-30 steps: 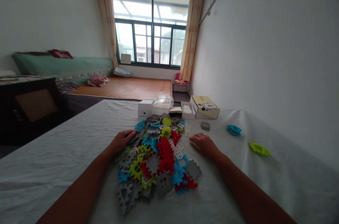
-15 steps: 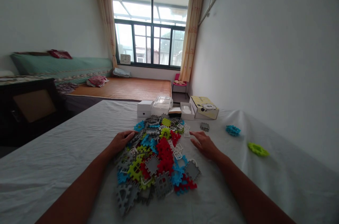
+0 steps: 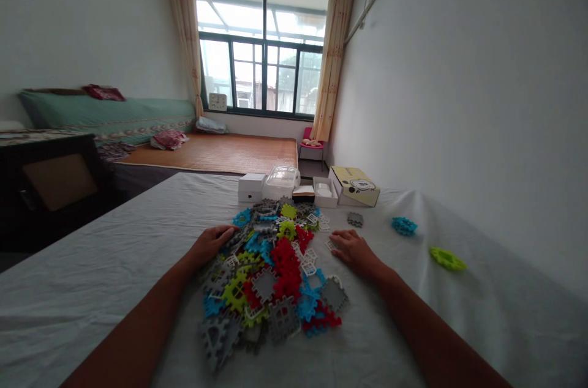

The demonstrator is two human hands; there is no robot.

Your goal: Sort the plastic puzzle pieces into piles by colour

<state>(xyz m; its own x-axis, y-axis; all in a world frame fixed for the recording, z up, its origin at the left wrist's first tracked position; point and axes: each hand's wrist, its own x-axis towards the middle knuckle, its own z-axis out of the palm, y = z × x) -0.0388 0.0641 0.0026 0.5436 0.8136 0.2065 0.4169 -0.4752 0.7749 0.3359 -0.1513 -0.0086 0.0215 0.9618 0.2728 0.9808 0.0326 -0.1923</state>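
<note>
A heap of interlocking plastic building pieces in grey, red (image 3: 287, 265), blue (image 3: 309, 302), lime green (image 3: 235, 291) and white lies on the cloth before me. My left hand (image 3: 215, 242) rests against the heap's left edge, fingers stretched over grey pieces (image 3: 239, 242); it grips nothing that I can see. Right of the heap is my right hand (image 3: 353, 248), palm down, with a small white lattice piece (image 3: 329, 245) at its thumb and fingertips, partly covered by them. Other white lattice pieces (image 3: 309, 262) lie along the heap's right side.
Behind the heap stand a white box (image 3: 251, 188), a clear plastic container (image 3: 281, 182), an open white box (image 3: 325, 193) and a yellow carton (image 3: 356, 186). To the right lie a grey stack (image 3: 355, 219), a blue bundle (image 3: 404, 226) and a green stack (image 3: 448, 258).
My right hand has drawn slightly back from the heap towards me, and a white lattice piece has come along at its fingertips. The left hand stays where it was.
</note>
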